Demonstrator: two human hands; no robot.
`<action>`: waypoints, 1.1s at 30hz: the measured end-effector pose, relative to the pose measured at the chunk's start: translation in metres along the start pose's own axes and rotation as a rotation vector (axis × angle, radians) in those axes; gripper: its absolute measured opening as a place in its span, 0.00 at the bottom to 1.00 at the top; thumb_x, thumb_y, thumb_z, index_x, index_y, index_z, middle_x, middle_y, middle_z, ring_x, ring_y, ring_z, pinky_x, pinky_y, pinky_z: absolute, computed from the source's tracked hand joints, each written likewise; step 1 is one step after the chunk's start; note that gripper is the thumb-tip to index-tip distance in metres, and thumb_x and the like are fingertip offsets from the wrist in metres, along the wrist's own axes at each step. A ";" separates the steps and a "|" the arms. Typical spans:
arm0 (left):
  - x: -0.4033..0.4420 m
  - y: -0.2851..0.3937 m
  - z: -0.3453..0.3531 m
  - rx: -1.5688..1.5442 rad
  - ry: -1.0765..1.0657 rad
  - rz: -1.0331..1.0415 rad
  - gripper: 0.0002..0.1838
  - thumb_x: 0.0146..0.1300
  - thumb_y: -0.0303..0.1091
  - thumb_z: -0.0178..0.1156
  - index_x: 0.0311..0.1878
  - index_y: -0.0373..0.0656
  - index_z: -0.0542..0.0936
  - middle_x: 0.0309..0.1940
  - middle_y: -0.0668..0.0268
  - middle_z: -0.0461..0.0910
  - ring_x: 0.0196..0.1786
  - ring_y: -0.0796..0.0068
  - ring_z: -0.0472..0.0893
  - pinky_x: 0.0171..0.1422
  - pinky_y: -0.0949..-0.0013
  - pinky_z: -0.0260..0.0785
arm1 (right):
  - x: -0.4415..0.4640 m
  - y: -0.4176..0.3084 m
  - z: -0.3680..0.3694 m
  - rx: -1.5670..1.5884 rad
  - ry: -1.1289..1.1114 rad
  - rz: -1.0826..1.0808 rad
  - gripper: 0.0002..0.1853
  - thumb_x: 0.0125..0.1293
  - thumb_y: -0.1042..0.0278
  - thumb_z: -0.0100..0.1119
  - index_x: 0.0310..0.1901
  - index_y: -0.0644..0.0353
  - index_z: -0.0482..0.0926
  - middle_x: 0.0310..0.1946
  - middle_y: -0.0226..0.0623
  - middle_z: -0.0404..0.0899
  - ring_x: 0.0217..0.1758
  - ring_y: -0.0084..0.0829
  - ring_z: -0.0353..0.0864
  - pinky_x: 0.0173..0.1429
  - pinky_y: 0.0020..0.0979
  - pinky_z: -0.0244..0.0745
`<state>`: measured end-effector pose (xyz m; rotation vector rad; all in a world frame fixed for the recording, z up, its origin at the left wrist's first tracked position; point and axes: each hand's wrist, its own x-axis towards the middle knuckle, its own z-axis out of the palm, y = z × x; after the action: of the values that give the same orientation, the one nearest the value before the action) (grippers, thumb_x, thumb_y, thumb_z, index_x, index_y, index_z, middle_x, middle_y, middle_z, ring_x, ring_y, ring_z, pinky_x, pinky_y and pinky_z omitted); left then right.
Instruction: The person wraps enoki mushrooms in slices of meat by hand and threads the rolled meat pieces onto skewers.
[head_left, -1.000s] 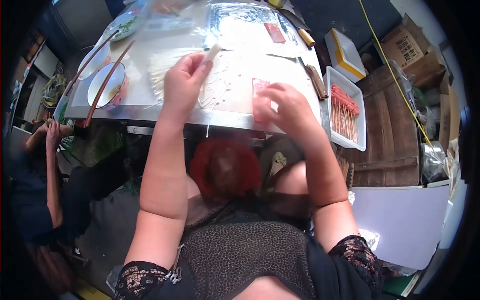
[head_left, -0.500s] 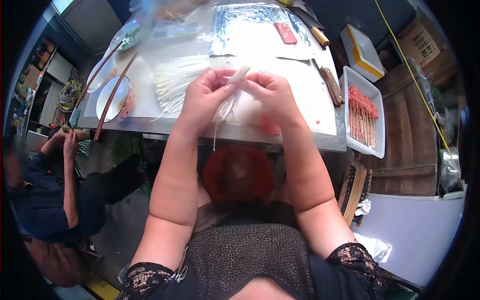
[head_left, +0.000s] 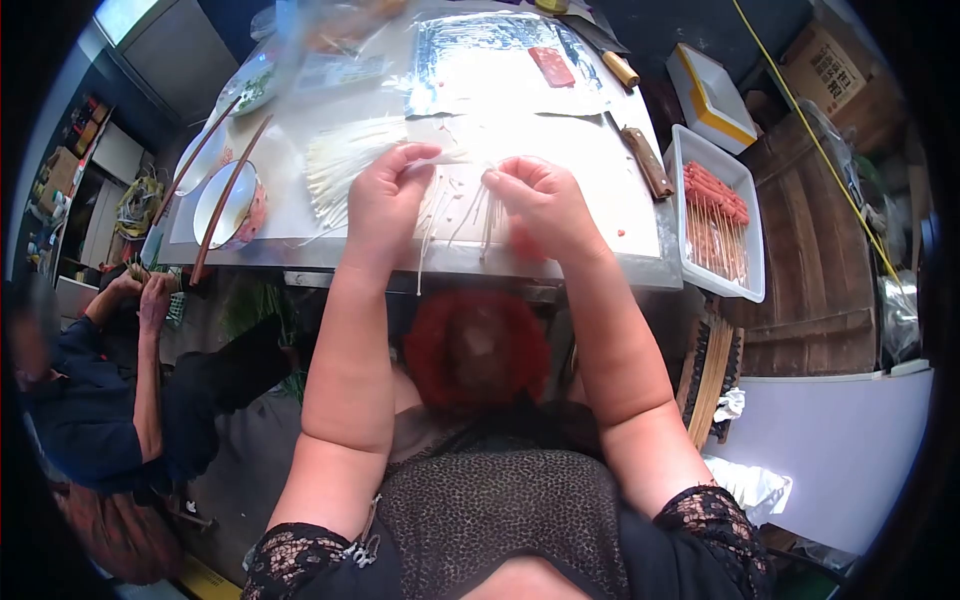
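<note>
My left hand (head_left: pixel 385 200) pinches a small bunch of enoki mushrooms (head_left: pixel 430 220), whose thin white stems hang below the fingers. Across a narrow gap, my right hand (head_left: pixel 545 205) is closed on another bunch of enoki (head_left: pixel 484 222), also dangling over the white table. A larger pile of enoki (head_left: pixel 340 165) lies just left of my left hand. Small mushroom bits (head_left: pixel 455 200) are scattered between the hands. Partly behind my right hand is a blurred red patch (head_left: pixel 524 242) at the table's front.
A bowl (head_left: pixel 222 208) with long chopsticks (head_left: pixel 232 195) stands left. Foil (head_left: pixel 450 75) bearing a red slab (head_left: pixel 551 67) lies at the back. Wooden knife handles (head_left: pixel 648 163) lie right, beside a white tray (head_left: pixel 690 262) of meat skewers (head_left: pixel 715 205). Another person's hands (head_left: pixel 150 292) work at far left.
My hands have moved apart, and the enoki bunch held between them is now split, a portion in each hand. The view has shifted slightly.
</note>
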<state>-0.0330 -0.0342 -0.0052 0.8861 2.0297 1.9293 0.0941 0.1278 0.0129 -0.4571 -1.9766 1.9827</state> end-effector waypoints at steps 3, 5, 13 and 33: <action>0.002 -0.011 -0.009 0.364 0.119 0.163 0.09 0.65 0.24 0.64 0.48 0.42 0.85 0.41 0.70 0.85 0.42 0.79 0.83 0.46 0.75 0.74 | -0.002 -0.003 -0.008 0.113 0.009 -0.018 0.10 0.68 0.64 0.66 0.40 0.63 0.84 0.28 0.22 0.78 0.30 0.11 0.71 0.35 0.18 0.68; -0.001 -0.007 -0.013 0.614 0.067 0.205 0.10 0.61 0.27 0.66 0.46 0.43 0.86 0.42 0.66 0.84 0.44 0.69 0.83 0.49 0.67 0.74 | -0.003 -0.003 -0.015 0.216 0.031 -0.094 0.10 0.68 0.66 0.66 0.41 0.65 0.84 0.29 0.21 0.79 0.30 0.12 0.71 0.37 0.18 0.68; -0.015 0.014 -0.001 0.930 -0.087 0.297 0.11 0.59 0.32 0.66 0.45 0.45 0.86 0.42 0.60 0.82 0.49 0.60 0.80 0.58 0.58 0.71 | -0.004 0.004 -0.022 0.338 -0.002 -0.229 0.10 0.66 0.67 0.68 0.41 0.66 0.85 0.41 0.32 0.83 0.47 0.21 0.80 0.52 0.25 0.73; -0.035 0.038 0.039 -0.499 -0.516 -0.409 0.16 0.72 0.44 0.59 0.43 0.39 0.84 0.25 0.73 0.77 0.28 0.84 0.75 0.39 0.76 0.70 | -0.024 0.007 -0.029 0.256 -0.185 -0.273 0.12 0.70 0.67 0.63 0.49 0.65 0.86 0.52 0.41 0.84 0.54 0.29 0.81 0.61 0.32 0.76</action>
<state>0.0261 -0.0219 0.0179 0.6802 1.2392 1.6415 0.1278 0.1438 0.0063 0.0562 -1.7380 2.1181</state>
